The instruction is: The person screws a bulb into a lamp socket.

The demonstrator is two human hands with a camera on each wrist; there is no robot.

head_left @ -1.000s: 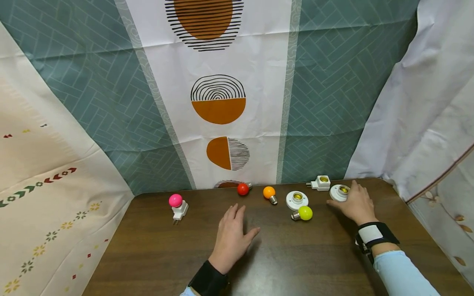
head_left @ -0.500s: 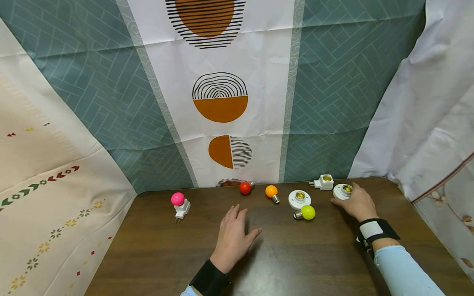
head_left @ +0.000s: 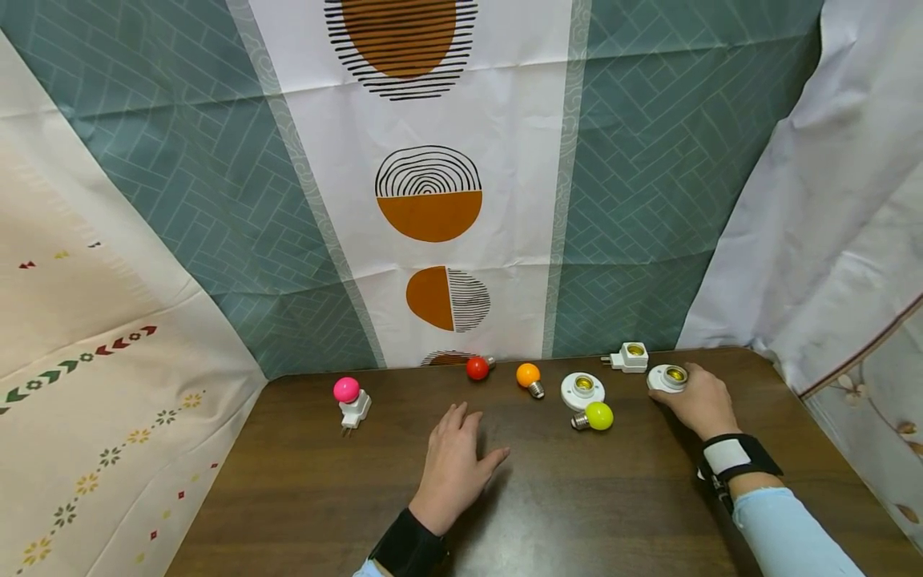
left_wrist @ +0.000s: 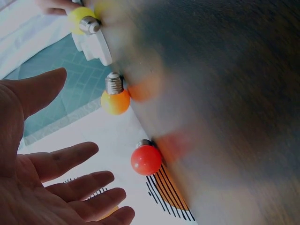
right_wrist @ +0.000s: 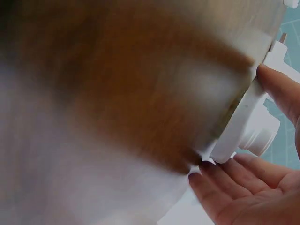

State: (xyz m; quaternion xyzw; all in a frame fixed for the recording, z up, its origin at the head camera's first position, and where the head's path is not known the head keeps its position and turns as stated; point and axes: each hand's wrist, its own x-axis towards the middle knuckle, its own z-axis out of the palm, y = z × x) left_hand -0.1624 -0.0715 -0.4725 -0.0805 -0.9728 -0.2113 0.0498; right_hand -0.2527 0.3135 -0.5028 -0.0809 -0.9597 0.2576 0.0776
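My right hand (head_left: 703, 405) holds a round white lamp socket (head_left: 658, 377) by its base at the right back of the table. In the right wrist view, the thumb presses one edge of that socket (right_wrist: 244, 123) and the fingertips meet the opposite edge. Its brass-lined opening faces up and holds no bulb. My left hand (head_left: 450, 473) hovers over the middle of the table, fingers spread, holding nothing. Beyond its fingertips lie a red bulb (head_left: 477, 368) and an orange bulb (head_left: 528, 374). A yellow-green bulb (head_left: 598, 415) lies between the two hands.
A second round socket (head_left: 577, 401) stands behind the yellow-green bulb. A square plug-in socket (head_left: 634, 363) sits near the back edge. At the left, a pink bulb (head_left: 346, 389) is fitted in a white plug-in socket (head_left: 355, 410). Patterned cloth (head_left: 505, 208) hangs behind the brown table (head_left: 577, 513).
My right thumb and fingers have closed in on the round socket's edges. The left hand holds its place, and the bulbs lie as before.
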